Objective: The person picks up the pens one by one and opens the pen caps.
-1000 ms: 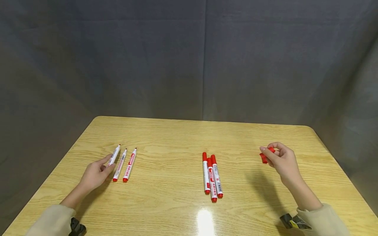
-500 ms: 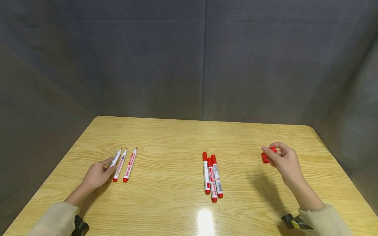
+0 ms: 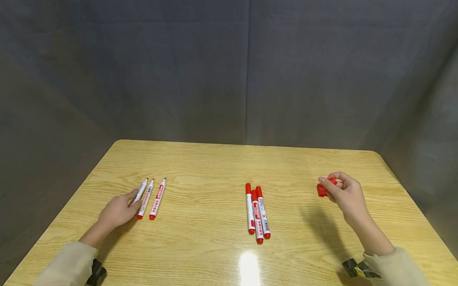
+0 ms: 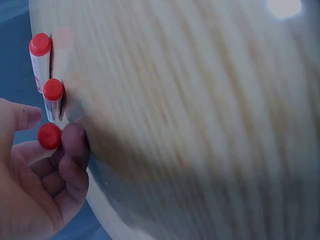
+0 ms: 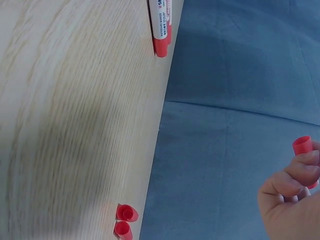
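On the table's left side lie three uncapped whiteboard markers, tips pointing away: a far-left marker [image 3: 140, 191], a middle marker [image 3: 146, 199] and a right marker [image 3: 158, 199]. My left hand [image 3: 116, 212] is around the far-left marker. In the left wrist view the thumb [image 4: 27, 117] stands apart from that marker's red end [image 4: 49, 136], and the other fingers curl loosely beside it. Raised over the right side, my right hand [image 3: 346, 194] pinches a red marker cap [image 5: 302, 145]. Two more red caps [image 5: 127, 212] lie on the table beyond it.
Three capped red markers [image 3: 257, 216] lie close together near the middle of the wooden table [image 3: 200, 238]. A dark cloth [image 3: 179, 79] hangs behind the table and at its sides.
My left hand has moved slightly right and lowered the far-left marker beside the other two uncapped ones. The right hand has shifted a little to the right with the cap.
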The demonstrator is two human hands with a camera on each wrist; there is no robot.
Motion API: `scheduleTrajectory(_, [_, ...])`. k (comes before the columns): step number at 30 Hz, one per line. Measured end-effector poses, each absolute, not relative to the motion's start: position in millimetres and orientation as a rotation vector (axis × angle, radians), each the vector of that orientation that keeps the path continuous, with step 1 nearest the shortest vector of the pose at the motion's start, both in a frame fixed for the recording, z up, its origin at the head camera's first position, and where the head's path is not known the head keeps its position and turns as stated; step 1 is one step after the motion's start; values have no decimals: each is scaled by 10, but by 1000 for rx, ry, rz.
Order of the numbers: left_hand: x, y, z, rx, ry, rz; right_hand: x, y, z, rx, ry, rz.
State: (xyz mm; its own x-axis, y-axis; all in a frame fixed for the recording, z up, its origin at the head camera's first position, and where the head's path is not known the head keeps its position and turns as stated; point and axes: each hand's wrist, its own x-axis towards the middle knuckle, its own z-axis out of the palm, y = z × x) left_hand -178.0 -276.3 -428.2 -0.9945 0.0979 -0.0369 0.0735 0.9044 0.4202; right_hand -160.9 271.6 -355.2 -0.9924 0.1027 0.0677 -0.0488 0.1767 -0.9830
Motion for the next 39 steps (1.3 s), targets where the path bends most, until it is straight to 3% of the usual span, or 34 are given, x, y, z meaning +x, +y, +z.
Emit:
scheduleTrajectory(21, [-1715, -2769, -4192, 85, 3068, 684, -1598, 2745, -3547, -24, -2329, 1941])
scheduleTrajectory(39, [-1660, -2466, -3959, 245, 3120, 998, -1591, 2867, -3596, -5, -2510, 1745])
